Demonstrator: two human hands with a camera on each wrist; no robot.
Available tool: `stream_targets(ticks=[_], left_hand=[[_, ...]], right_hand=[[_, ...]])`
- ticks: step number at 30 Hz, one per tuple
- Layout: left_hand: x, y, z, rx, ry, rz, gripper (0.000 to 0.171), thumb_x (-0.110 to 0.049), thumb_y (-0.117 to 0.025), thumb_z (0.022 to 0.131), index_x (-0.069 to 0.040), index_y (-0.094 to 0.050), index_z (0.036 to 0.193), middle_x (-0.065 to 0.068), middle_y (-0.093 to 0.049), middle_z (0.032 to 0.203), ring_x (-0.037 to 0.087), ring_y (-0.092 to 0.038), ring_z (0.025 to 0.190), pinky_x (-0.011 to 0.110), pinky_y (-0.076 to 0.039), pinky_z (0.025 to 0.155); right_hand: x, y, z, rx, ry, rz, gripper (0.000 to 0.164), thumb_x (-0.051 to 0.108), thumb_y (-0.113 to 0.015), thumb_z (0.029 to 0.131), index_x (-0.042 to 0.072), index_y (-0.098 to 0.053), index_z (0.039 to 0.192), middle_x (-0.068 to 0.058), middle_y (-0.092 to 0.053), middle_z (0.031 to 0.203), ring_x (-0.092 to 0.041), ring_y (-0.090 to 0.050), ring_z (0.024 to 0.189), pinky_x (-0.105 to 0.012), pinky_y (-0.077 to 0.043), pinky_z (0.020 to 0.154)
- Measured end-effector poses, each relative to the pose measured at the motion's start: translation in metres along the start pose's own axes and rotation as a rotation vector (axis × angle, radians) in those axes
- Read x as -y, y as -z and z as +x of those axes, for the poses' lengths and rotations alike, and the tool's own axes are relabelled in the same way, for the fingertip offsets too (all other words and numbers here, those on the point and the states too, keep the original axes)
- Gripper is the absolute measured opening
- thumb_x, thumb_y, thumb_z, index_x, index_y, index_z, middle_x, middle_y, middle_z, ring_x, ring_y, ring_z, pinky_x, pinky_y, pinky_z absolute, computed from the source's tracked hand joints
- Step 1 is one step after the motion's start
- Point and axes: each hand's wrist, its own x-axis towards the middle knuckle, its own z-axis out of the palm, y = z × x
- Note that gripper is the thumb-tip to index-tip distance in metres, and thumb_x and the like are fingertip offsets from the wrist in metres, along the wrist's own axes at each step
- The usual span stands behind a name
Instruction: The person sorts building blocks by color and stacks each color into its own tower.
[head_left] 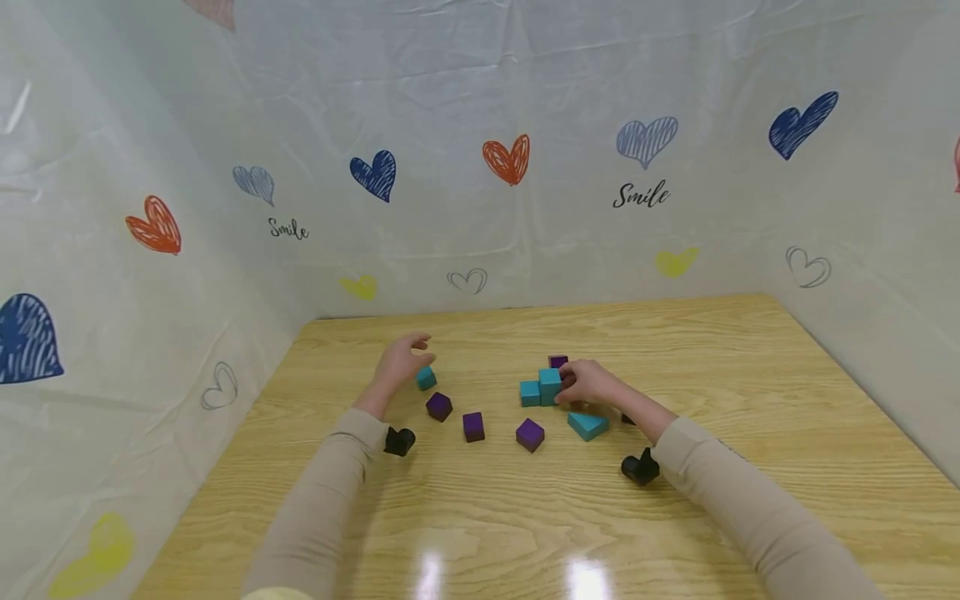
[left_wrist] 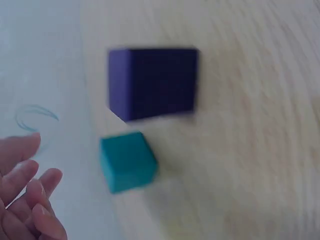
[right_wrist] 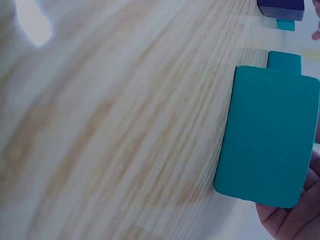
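My left hand (head_left: 397,365) hovers by a small teal cube (head_left: 426,377), fingers loosely bent and holding nothing. In the left wrist view that teal cube (left_wrist: 128,162) lies beyond a purple cube (left_wrist: 155,84), apart from the fingers. With thumb and fingertips, my right hand (head_left: 591,385) pinches the right side of a taller teal block (head_left: 550,387). This block stands against a smaller teal block (head_left: 529,393) on its left. Nearer to me, below the right hand, lies a teal triangular block (head_left: 587,425). A large teal face (right_wrist: 270,135) partly hides the right hand in the right wrist view.
Purple cubes lie in a curve on the wooden table (head_left: 465,517): one left (head_left: 439,407), another purple cube (head_left: 473,427), and a third purple cube (head_left: 530,435). A further purple block (head_left: 558,361) sits behind the teal ones. A white sheet (head_left: 450,100) with hearts surrounds the table.
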Motion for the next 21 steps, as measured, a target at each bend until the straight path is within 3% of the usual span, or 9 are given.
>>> stream_targets(ticks=[9,13,21], left_hand=[[0.037,-0.006,-0.003,0.125,0.112,-0.099,0.056,-0.019,-0.060,0.089,0.005,-0.039,0.135,0.027,-0.044,0.132,0.039,-0.047,0.115,0.044,-0.042,0.092],[0.047,-0.015,-0.003,0.092,0.120,-0.133,0.049,-0.013,-0.064,0.085,0.007,-0.047,0.127,0.026,-0.052,0.123,0.037,-0.050,0.111,0.042,-0.042,0.091],[0.051,-0.020,-0.005,0.031,0.150,-0.219,0.037,-0.011,-0.066,0.083,0.006,-0.055,0.114,0.022,-0.058,0.111,0.031,-0.056,0.099,0.032,-0.047,0.074]], right_hand=[[-0.002,0.000,0.001,-0.004,-0.007,-0.007,0.046,0.014,-0.070,0.080,-0.011,-0.054,0.116,-0.020,-0.062,0.105,-0.030,-0.059,0.097,-0.038,-0.049,0.081],[-0.002,0.000,0.000,0.000,-0.012,-0.007,0.049,0.014,-0.069,0.080,-0.012,-0.052,0.118,-0.023,-0.061,0.108,-0.032,-0.058,0.100,-0.040,-0.048,0.083],[-0.003,0.000,0.001,0.001,-0.005,-0.011,0.051,0.014,-0.069,0.080,-0.013,-0.050,0.120,-0.023,-0.060,0.110,-0.033,-0.057,0.102,-0.040,-0.048,0.084]])
